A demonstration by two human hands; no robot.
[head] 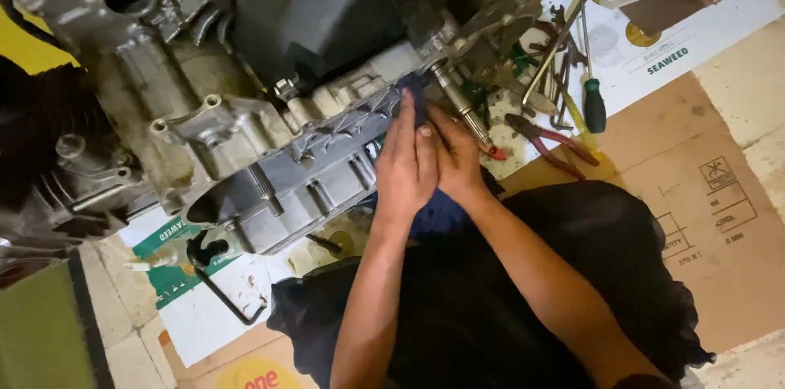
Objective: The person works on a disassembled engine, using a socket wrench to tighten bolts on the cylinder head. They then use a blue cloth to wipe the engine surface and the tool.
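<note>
**Both hands pressing a blue cloth against the engine casing**

Starting at the far left, I see the dark finned end of the engine, and then the grey engine casing (270, 168) stretching across the floor on flattened cardboard (711, 193) and printed paper sheets. It is cast metal, dirty and greasy, so I judge it heavy, rigid and slick to the touch; I would take hold of it only by its ribs and bolt lugs, not by its smooth faces. A black hex key (221, 295) lies on the paper below it.

Moving to the middle, my left hand (405, 164) lies flat with fingers straight and together, pressing on a dark blue cloth (415, 98) against the ribbed edge of the casing. The right hand (458, 160) sits touching it, fingers curled over the same cloth. Neither closes into a real grip; both push down. The cloth is soft and limp and bunches under the fingers, so it needs pinning by the palm.

Just right of the hands a steel shaft (458, 98) sticks out of the casing. Further right lie red-handled pliers (544, 143), a green-handled screwdriver (592, 94) and several spanners (552, 53).
</note>
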